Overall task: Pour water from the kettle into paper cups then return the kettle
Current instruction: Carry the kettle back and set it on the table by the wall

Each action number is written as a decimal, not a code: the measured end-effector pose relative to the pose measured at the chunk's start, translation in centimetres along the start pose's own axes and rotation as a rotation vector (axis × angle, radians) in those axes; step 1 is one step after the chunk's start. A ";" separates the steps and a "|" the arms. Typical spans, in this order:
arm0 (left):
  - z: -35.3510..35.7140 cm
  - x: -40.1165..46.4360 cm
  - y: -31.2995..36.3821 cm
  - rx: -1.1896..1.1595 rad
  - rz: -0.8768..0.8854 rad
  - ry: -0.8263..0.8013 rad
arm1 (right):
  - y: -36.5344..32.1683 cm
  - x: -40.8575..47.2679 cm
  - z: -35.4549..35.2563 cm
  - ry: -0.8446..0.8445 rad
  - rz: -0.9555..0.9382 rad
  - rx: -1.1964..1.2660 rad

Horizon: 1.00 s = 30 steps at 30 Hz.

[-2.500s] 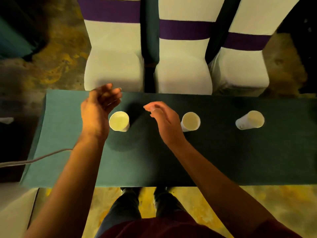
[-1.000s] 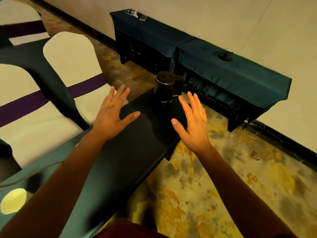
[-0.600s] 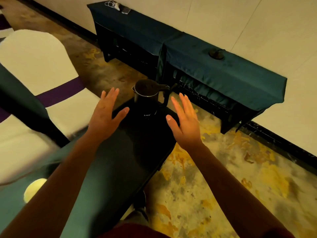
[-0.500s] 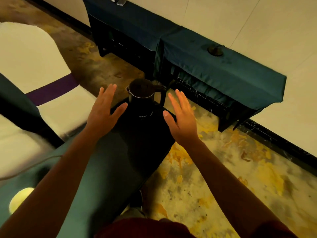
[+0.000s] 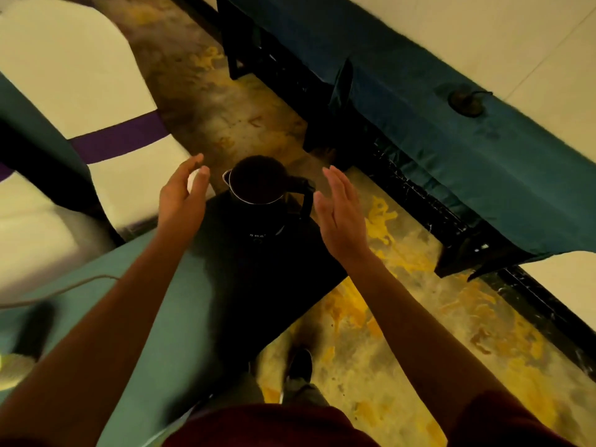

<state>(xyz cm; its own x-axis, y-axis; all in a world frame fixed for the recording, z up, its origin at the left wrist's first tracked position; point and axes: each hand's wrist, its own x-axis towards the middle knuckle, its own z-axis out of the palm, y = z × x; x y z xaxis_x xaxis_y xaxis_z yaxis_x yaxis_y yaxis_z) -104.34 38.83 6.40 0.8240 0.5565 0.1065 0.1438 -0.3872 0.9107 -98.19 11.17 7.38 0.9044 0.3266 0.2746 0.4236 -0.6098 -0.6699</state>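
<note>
A black kettle (image 5: 263, 196) with a silver rim stands upright at the far end of the green-clothed table (image 5: 180, 317), its handle turned to the right. My left hand (image 5: 183, 196) hovers just left of the kettle with fingers relaxed and holds nothing. On the other side, my right hand (image 5: 342, 214) is beside the handle, fingers straight, not touching it. One paper cup (image 5: 8, 369) shows blurred at the lower left edge.
White-covered chairs with purple bands (image 5: 96, 124) stand left of the table. A long side table in dark green cloth (image 5: 451, 140) runs along the wall, with a round black kettle base (image 5: 466, 103) on it. A thin cable (image 5: 58, 290) lies on the table. Patterned floor lies between.
The view swung from the three cups to the table's end with the kettle. Both hands have come closer to the kettle, one on each side; neither has taken hold of it.
</note>
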 end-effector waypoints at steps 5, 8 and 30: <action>3.8 2.6 0.0 -0.038 -0.136 -0.029 | 2.7 3.0 2.5 -0.043 0.224 0.220; 5.3 4.5 -1.2 -0.126 -0.198 0.030 | 4.2 5.1 4.6 -0.025 0.452 0.467; 9.1 8.1 -4.9 -0.515 -0.537 -0.099 | 10.5 4.7 11.3 -0.013 0.487 0.787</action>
<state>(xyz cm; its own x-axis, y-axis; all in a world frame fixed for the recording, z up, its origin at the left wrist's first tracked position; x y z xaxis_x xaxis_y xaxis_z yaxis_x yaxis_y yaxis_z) -93.38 38.52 -0.81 0.7617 0.4936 -0.4197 0.2856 0.3256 0.9013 -90.01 14.45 -6.18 0.9709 0.1736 -0.1650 -0.1646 -0.0169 -0.9862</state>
